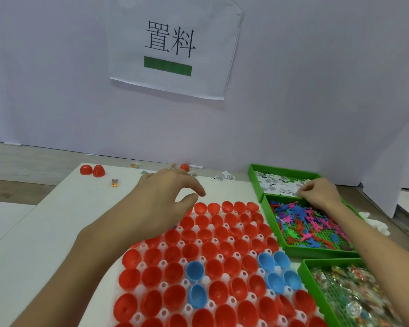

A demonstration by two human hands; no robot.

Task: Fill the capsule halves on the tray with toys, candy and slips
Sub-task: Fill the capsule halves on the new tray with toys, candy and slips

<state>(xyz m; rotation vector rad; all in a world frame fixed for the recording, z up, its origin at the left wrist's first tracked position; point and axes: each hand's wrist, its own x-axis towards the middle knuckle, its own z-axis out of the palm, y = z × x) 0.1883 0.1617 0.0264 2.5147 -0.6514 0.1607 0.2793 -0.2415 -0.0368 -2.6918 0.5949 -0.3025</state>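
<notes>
Nearest, the candy bin [304,274] sat at the right. Capsule halves [219,267], probably light, rigid shells, stood open-side up on the tray [162,264]. The left hand [161,204] hovered over them, fingers loosely apart, holding nothing. Farthest, the right hand [316,192] pinched the slips [276,185], which looked flimsy and best taken by an edge.

A pale, plain wall [57,79] fills the far side, evenly lit. A white paper sign [172,48] hangs on it, with black characters above a green bar. A white panel [383,161] stands at the right. Below, the wooden bench [21,166] carries a white board [45,232].
</notes>
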